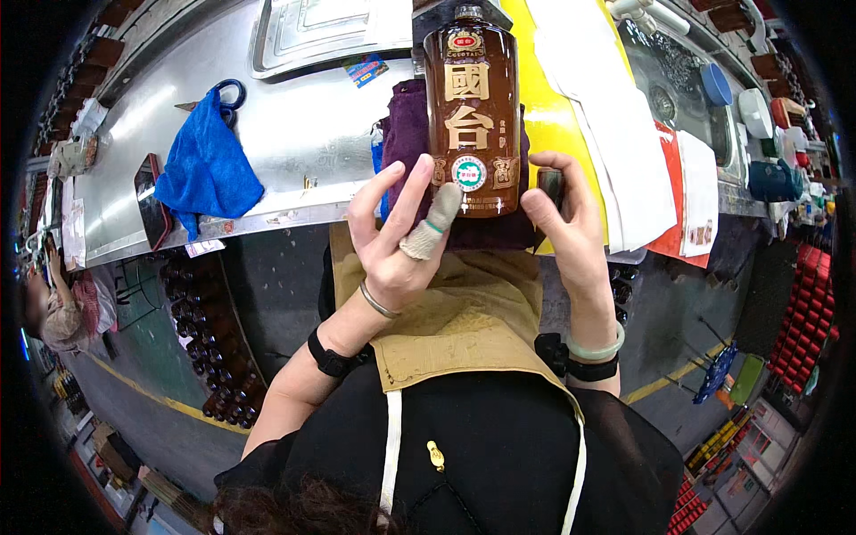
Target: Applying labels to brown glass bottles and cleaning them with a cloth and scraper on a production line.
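A brown glass bottle [473, 98] with gold lettering lies on a folded dark purple cloth [408, 125], its neck pointing away from me. Near its base is a round white and green sticker [468, 173]. The thumb or finger of my left hand [399, 236] in a grey knitted finger cover reaches the bottle beside this sticker; the other fingers are stretched out and apart. At the bottle's right, my right hand [575, 218] curls thumb and fingers around a small dark glossy object [550, 187], whose kind I cannot make out.
Left on the metal table [303, 134] are a blue cloth [212, 160], scissors [230, 94] and a dark phone-like slab [153, 201]. A metal tray [325, 36] lies behind. White sheets [615, 134] cover a yellow surface [539, 98] at right, beside a sink [664, 98].
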A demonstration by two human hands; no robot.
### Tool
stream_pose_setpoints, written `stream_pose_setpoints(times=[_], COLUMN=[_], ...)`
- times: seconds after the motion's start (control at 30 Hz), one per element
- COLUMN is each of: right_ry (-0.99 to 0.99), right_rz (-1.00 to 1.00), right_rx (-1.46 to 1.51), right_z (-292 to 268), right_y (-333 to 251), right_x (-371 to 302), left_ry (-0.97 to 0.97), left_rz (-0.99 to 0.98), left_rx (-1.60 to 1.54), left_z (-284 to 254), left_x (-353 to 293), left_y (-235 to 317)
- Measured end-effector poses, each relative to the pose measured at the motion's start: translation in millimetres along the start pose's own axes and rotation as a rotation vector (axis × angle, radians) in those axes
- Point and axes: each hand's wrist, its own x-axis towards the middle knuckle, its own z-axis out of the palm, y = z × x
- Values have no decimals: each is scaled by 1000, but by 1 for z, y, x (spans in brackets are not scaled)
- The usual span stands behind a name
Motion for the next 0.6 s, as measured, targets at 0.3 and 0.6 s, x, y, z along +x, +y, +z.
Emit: stream_pose_setpoints(times=[0.3,0.6], right_ry=[124,-189], right_rz=[-267,-1002], right_rx=[-1,-652], right_z=[-9,4], right_y=[-15,-39], right_x=[12,1], left_ry=[-77,-17], left_rz=[-102,-229], left_rx=[54,-293], left_z=[2,14], left_x=[34,37], left_y=[-3,3])
